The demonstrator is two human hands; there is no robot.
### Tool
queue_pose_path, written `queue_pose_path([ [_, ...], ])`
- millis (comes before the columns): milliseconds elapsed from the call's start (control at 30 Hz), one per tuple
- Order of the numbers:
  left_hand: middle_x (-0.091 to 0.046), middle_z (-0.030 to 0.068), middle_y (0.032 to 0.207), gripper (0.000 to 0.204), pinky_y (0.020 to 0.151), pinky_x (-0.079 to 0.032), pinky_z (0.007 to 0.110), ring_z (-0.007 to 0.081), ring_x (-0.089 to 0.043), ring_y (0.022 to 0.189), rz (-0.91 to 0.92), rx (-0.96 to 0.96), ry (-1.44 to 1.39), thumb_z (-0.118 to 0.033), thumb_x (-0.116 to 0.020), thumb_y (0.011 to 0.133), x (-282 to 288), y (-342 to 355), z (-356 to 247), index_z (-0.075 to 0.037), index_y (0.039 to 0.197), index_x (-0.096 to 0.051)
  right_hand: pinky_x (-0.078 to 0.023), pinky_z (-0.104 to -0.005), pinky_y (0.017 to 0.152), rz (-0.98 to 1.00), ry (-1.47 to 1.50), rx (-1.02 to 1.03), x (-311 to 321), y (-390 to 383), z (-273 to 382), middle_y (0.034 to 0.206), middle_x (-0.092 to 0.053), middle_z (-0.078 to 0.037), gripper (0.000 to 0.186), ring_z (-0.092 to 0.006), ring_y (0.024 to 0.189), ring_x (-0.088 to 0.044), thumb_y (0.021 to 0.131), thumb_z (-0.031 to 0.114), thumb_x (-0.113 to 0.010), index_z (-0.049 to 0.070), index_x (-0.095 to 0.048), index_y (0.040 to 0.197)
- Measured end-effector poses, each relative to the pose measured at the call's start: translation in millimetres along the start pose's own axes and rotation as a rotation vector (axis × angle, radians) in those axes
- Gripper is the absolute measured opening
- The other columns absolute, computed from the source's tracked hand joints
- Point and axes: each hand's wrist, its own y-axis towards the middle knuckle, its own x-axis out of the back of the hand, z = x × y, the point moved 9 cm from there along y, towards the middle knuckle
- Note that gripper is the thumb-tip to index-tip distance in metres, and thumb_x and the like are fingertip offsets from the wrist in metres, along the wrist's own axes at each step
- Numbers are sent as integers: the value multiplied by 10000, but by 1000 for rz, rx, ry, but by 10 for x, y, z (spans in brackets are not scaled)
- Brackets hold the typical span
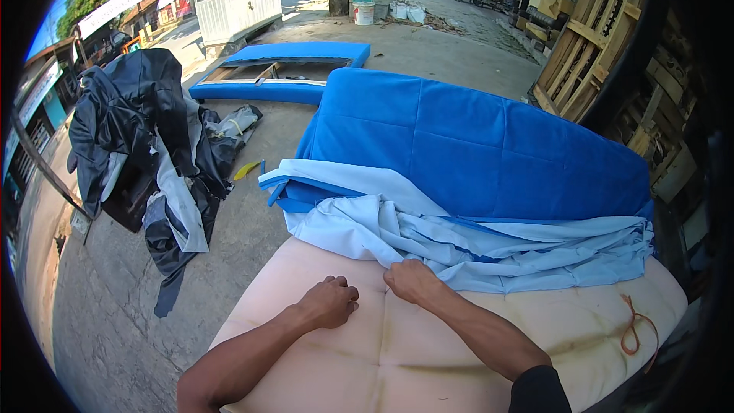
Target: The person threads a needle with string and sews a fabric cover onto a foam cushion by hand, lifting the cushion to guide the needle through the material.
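Note:
A pale, cream-coloured foam cushion (pixel 451 329) with tufted creases and brownish stains lies right in front of me. Its far half is under a blue fabric cover (pixel 474 149), turned back so that the light-blue underside (pixel 527 248) bunches in folds across the foam. My right hand (pixel 413 281) is closed at the edge of these folds, beside a crease, and appears to pinch the fabric; its fingertips are hidden. My left hand (pixel 330 302) hovers low over or rests on the bare foam, fingers loosely bent and apart, with nothing visible in them.
An orange-brown cord (pixel 631 329) lies looped on the foam's right side. Black torn upholstery (pixel 138 122) is heaped at left. Beyond stands a blue-covered frame (pixel 267 92). A wooden slatted frame (pixel 592 38) leans at right; a white bucket (pixel 364 11) stands by a tree.

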Motion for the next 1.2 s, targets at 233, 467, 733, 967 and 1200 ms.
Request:
queue_pose_path([
  [233, -609, 161, 1270, 338, 1033, -453, 449, 344, -545, 1214, -3, -41, -2, -297, -567, 989, 462, -542, -136, -81, 1235, -650, -572, -451, 793, 79, 79, -15, -126, -277, 16, 1059, -688, -188, 249, -368, 976, -676, 894, 159, -613, -15, -655, 1067],
  [467, -666, 165, 1019, 209, 846, -491, 400, 313, -641, 912, -1066, 311, -270, -107, -566, 937, 1144, -2813, 398, 8, 1089, -650, -505, -496, 987, -49, 508, 102, 1565, -2200, 519, 1322, -597, -171, 491, -346, 1180, -600, 938, 307, -662, 44, -550, 1338],
  [733, -683, 69, 881, 237, 732, -506, 295, 128, -619, 781, -1709, 717, -1082, -147, -618, 906, 206, -3632, 550, -20, 1092, -692, -553, -455, 858, -218, -10, -65, 1655, -3119, 1187, 1040, -725, -95, 316, -306, 937, -691, 813, 136, -738, 45, -721, 1116],
  [967, -526, 93, 953, 69, 884, -422, 318, 173, -506, 904, -1727, 49, -749, -38, -465, 942, 728, -2775, -146, -4, 975, -516, -567, -455, 831, -914, -476, -185, 2571, -2658, 546, 1058, -703, -153, 337, -317, 931, -706, 795, 111, -639, 24, -691, 1116],
  [1200, -699, 240, 1089, 365, 910, -525, 470, 442, -667, 1011, -655, 258, -410, -283, -577, 938, -141, 56, -313, -4, 1165, -638, -559, -410, 816, -1110, -516, -196, 2919, -2251, -37, 1022, -699, -148, 376, -294, 904, -699, 754, 59, -701, -6, -671, 1123],
])
